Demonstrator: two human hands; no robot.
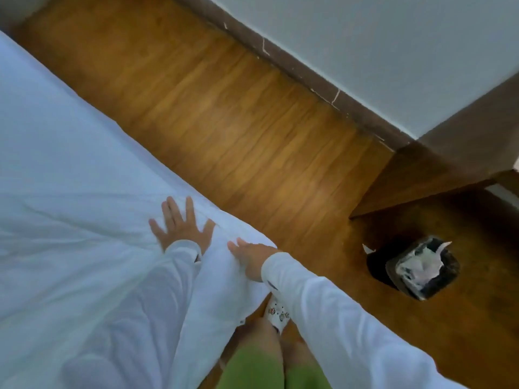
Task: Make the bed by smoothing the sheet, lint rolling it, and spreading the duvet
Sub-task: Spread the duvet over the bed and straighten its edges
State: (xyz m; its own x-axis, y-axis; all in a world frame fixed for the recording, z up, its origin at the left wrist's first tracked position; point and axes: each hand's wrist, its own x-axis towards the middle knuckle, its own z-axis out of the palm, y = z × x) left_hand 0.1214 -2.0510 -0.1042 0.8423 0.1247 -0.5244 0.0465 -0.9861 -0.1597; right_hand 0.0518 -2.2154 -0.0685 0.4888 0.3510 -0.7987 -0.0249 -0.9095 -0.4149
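The white sheet (70, 192) covers the bed, which fills the left half of the head view, with soft creases near the corner. My left hand (179, 224) lies flat on the sheet near the bed's corner, fingers spread and straight. My right hand (251, 255) presses on the corner edge of the sheet just to the right, fingers straight and pointing left. Both arms wear white sleeves. No lint roller or duvet shows in this frame.
A wooden floor (224, 108) runs along the bed's right side up to a dark skirting board and grey wall (393, 51). A small bin (421, 268) with a dark liner and white paper stands on the floor at right. My slippered foot (276, 313) stands by the bed corner.
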